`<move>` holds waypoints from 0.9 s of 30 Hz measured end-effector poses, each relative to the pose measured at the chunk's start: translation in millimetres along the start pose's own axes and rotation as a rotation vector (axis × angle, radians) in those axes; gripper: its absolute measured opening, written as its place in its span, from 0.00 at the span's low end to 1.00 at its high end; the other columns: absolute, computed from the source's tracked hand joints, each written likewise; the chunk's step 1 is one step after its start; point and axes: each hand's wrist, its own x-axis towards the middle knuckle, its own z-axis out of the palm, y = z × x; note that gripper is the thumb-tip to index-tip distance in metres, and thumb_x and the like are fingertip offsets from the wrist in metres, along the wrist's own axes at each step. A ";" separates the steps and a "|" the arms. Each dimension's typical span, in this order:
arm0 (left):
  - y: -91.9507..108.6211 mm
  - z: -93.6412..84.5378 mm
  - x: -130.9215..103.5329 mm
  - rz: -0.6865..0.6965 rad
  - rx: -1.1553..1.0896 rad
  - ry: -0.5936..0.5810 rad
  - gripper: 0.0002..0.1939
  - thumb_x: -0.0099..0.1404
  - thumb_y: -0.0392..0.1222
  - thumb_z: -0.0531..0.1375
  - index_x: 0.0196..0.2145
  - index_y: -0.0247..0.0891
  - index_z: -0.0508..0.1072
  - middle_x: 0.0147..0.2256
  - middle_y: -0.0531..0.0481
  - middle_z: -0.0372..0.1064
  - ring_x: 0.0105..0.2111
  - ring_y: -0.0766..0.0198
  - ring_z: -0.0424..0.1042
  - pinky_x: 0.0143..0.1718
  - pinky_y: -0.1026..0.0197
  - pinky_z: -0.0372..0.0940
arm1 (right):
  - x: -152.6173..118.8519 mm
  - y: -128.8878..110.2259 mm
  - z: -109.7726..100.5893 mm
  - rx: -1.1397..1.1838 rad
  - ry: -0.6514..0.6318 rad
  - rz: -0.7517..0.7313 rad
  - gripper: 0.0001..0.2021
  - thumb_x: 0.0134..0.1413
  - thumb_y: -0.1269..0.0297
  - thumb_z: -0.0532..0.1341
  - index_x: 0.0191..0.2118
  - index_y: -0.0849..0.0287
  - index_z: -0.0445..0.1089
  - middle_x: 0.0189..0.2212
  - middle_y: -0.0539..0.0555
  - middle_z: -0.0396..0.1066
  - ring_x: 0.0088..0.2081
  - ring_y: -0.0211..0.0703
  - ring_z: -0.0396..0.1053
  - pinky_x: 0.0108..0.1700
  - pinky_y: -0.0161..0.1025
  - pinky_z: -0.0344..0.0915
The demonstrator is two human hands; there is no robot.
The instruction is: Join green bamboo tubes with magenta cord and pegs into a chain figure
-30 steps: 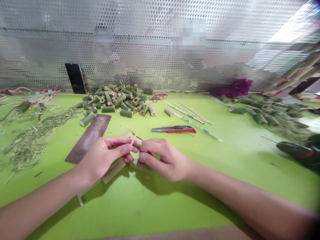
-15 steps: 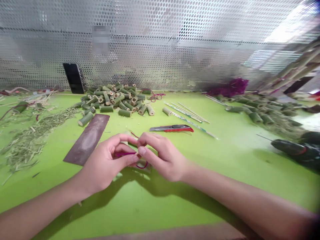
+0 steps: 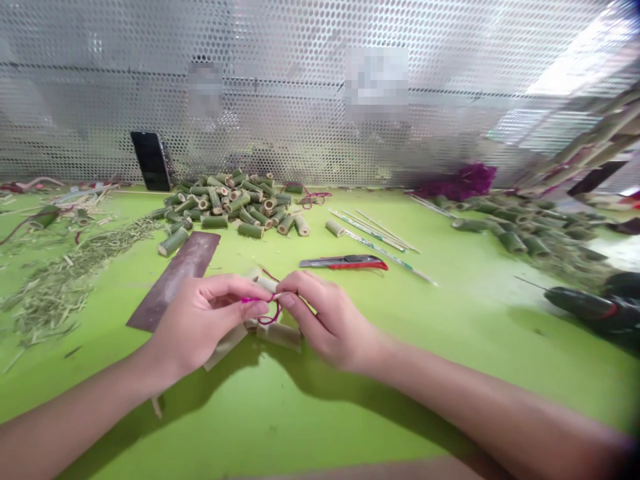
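My left hand [image 3: 203, 323] pinches a magenta string [image 3: 270, 320] between thumb and forefinger; the string hangs in a small loop between my hands. My right hand [image 3: 330, 320] is closed at its fingertips on the same string, where a small pale tip shows; what this tip belongs to is hidden. Below and behind the fingers lie pale cut bamboo pieces: one piece [image 3: 280, 336] under the loop, another piece [image 3: 225, 347] partly covered by my left hand, and a third piece [image 3: 267, 284] just beyond the fingertips.
A red utility knife [image 3: 345, 262] lies beyond my right hand, sandpaper [image 3: 175, 280] beside my left. Farther back are a heap of bamboo pieces [image 3: 235, 203], thin sticks [image 3: 380, 233] and a propped phone [image 3: 150, 160]. A drill [image 3: 585, 303] lies at right, shavings [image 3: 75, 280] at left.
My fingertips have drawn slightly apart from the bamboo, and the string loop has shifted left and upward. More of the pale pieces beneath shows. The view has tilted slightly.
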 end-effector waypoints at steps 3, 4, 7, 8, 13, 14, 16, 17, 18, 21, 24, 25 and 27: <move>0.1 -0.5 -1.0 0.155 0.085 0.029 0.03 0.61 0.43 0.71 0.34 0.46 0.85 0.37 0.49 0.82 0.36 0.60 0.80 0.38 0.62 0.78 | 0.6 -0.4 1.2 0.003 -0.003 -0.005 0.09 0.71 0.66 0.51 0.39 0.57 0.66 0.29 0.52 0.69 0.28 0.41 0.64 0.32 0.40 0.61; -0.1 -0.2 -1.6 0.205 0.115 0.041 0.03 0.61 0.42 0.71 0.34 0.47 0.85 0.37 0.50 0.81 0.36 0.61 0.79 0.38 0.62 0.78 | 0.9 -0.9 1.7 0.005 0.002 0.000 0.09 0.71 0.65 0.51 0.38 0.57 0.66 0.29 0.53 0.69 0.28 0.41 0.64 0.32 0.40 0.61; -2.0 1.3 -3.5 0.345 0.194 0.068 0.04 0.61 0.39 0.70 0.33 0.48 0.85 0.38 0.51 0.80 0.38 0.61 0.79 0.39 0.63 0.78 | 1.1 -2.5 3.8 0.034 0.038 0.045 0.10 0.72 0.65 0.51 0.37 0.56 0.65 0.28 0.53 0.69 0.28 0.42 0.64 0.33 0.41 0.61; -3.1 1.6 -3.9 0.386 0.212 0.073 0.05 0.61 0.37 0.70 0.33 0.48 0.85 0.38 0.51 0.80 0.39 0.62 0.79 0.40 0.64 0.77 | 0.9 -3.0 4.5 0.050 0.046 0.062 0.09 0.72 0.65 0.51 0.37 0.56 0.65 0.29 0.53 0.69 0.28 0.42 0.65 0.33 0.41 0.61; -8.8 0.9 -3.6 0.515 0.311 0.074 0.08 0.62 0.34 0.69 0.34 0.48 0.85 0.43 0.52 0.79 0.43 0.64 0.78 0.46 0.65 0.75 | -0.2 -4.7 6.3 0.109 0.042 0.080 0.09 0.72 0.64 0.51 0.38 0.55 0.65 0.30 0.53 0.71 0.30 0.42 0.67 0.34 0.40 0.62; -9.6 0.5 -3.3 0.530 0.330 0.064 0.08 0.62 0.34 0.69 0.35 0.48 0.85 0.44 0.52 0.79 0.43 0.64 0.78 0.47 0.65 0.74 | -0.2 -4.7 6.3 0.112 0.039 0.079 0.10 0.72 0.64 0.51 0.38 0.55 0.65 0.30 0.53 0.71 0.30 0.42 0.67 0.34 0.40 0.62; -10.1 -0.3 -2.7 0.543 0.351 0.037 0.08 0.62 0.33 0.69 0.35 0.47 0.84 0.45 0.51 0.79 0.44 0.64 0.78 0.48 0.65 0.74 | -0.3 -4.7 6.1 0.114 0.034 0.077 0.10 0.72 0.64 0.50 0.38 0.55 0.65 0.30 0.53 0.71 0.30 0.43 0.67 0.34 0.40 0.62; -9.9 -0.5 -2.5 0.541 0.355 0.028 0.08 0.63 0.33 0.69 0.35 0.46 0.84 0.45 0.51 0.80 0.44 0.63 0.78 0.48 0.64 0.74 | -0.3 -4.6 5.9 0.113 0.034 0.076 0.10 0.72 0.65 0.50 0.38 0.55 0.65 0.30 0.53 0.71 0.30 0.43 0.67 0.35 0.40 0.62; -9.6 -0.6 -2.3 0.539 0.356 0.025 0.08 0.63 0.32 0.68 0.35 0.45 0.84 0.45 0.50 0.80 0.43 0.63 0.79 0.48 0.63 0.74 | -0.4 -4.6 5.8 0.113 0.033 0.077 0.10 0.72 0.65 0.50 0.38 0.55 0.65 0.30 0.53 0.71 0.30 0.43 0.67 0.35 0.40 0.62; -8.0 -0.2 -2.0 0.552 0.359 0.031 0.07 0.62 0.32 0.68 0.35 0.44 0.84 0.41 0.51 0.82 0.39 0.62 0.80 0.44 0.63 0.75 | -0.6 -5.3 5.0 0.119 0.030 0.096 0.11 0.72 0.64 0.50 0.37 0.56 0.66 0.30 0.54 0.71 0.30 0.43 0.67 0.35 0.40 0.62; -7.8 0.3 -2.3 0.577 0.375 0.026 0.07 0.63 0.32 0.68 0.36 0.44 0.84 0.36 0.51 0.82 0.36 0.62 0.81 0.39 0.64 0.76 | -0.5 -6.7 4.3 0.172 0.022 0.151 0.11 0.72 0.62 0.50 0.37 0.56 0.65 0.29 0.53 0.70 0.30 0.42 0.66 0.35 0.40 0.62; -8.3 0.3 -2.5 0.588 0.381 0.028 0.07 0.63 0.32 0.68 0.36 0.43 0.84 0.36 0.51 0.82 0.36 0.62 0.81 0.39 0.64 0.75 | -0.3 -7.3 4.2 0.211 0.015 0.176 0.11 0.72 0.62 0.50 0.37 0.56 0.65 0.29 0.52 0.69 0.30 0.42 0.66 0.35 0.39 0.62; -9.9 0.4 -2.6 0.624 0.394 0.032 0.07 0.64 0.32 0.67 0.36 0.43 0.83 0.35 0.50 0.82 0.35 0.61 0.81 0.39 0.63 0.75 | 0.4 -8.4 4.2 0.316 -0.006 0.232 0.12 0.72 0.60 0.50 0.36 0.56 0.64 0.30 0.52 0.68 0.31 0.41 0.66 0.36 0.38 0.62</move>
